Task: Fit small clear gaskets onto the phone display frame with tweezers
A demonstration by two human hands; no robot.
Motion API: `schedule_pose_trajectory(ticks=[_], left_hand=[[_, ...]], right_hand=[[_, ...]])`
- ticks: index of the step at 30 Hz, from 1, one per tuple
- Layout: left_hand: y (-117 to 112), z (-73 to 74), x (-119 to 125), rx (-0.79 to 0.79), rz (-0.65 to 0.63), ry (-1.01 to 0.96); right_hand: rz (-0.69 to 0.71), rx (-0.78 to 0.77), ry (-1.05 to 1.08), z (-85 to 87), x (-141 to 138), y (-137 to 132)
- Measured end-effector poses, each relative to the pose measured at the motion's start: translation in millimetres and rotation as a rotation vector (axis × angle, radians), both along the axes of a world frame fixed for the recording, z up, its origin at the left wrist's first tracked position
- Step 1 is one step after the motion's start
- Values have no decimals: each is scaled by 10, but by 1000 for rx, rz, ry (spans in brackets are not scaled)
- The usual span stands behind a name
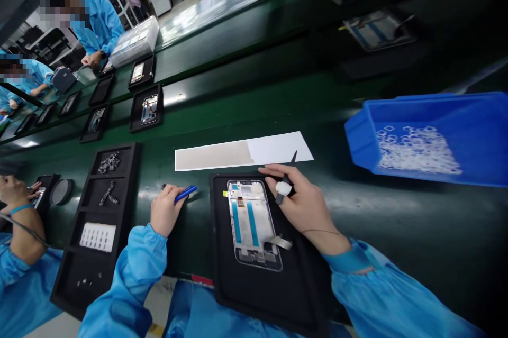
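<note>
My left hand (165,209) is closed around a blue pen-shaped tool (186,193), whose end points right over the green bench. My right hand (307,206) grips a dark, slim tool with a pointed tip (294,156), which looks like tweezers. A white round piece (283,188) shows at its fingers; how it is attached I cannot tell. Below that hand, a phone frame (254,224) with two blue strips lies in a black tray (226,285). A grey flex cable (281,243) sticks out from the frame's right side.
Behind the tray lies a white strip sheet (278,148), partly beige. A blue bin (359,139) of small white frames stands right. A compartment tray (133,169) holds small parts at left. Further trays (160,108) line the bench; co-workers (97,20) sit along it.
</note>
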State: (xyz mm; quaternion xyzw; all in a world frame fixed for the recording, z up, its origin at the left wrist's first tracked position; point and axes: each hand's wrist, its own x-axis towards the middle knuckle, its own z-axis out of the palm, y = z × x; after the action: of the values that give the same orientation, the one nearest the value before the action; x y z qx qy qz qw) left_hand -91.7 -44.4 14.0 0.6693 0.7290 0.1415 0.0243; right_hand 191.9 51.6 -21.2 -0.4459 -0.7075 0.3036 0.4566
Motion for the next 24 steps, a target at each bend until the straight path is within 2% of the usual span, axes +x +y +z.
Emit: schedule_pose_trajectory(ticks=[4,7,9,12,15,19,24], left_hand=[[8,3,-15,0,7,-58],[45,71,21,2,52,-234],[76,147,87,-52,110,-453],[115,274,231,-225,176,-791],[142,371,384,-354,173,-975],[167,453,531,-404,148,-1055],[174,535,620,-403,129,-998]], right_hand=[[-74,66,-37,38,-2,-22],[-79,101,-18,143,-31,-91],[9,44,37,244,-83,-166],[208,-119,149,401,-211,-279],[354,-250,246,512,-349,-341],[444,-379,318,561,-447,-348],[435,-422,353,542,-464,-351]])
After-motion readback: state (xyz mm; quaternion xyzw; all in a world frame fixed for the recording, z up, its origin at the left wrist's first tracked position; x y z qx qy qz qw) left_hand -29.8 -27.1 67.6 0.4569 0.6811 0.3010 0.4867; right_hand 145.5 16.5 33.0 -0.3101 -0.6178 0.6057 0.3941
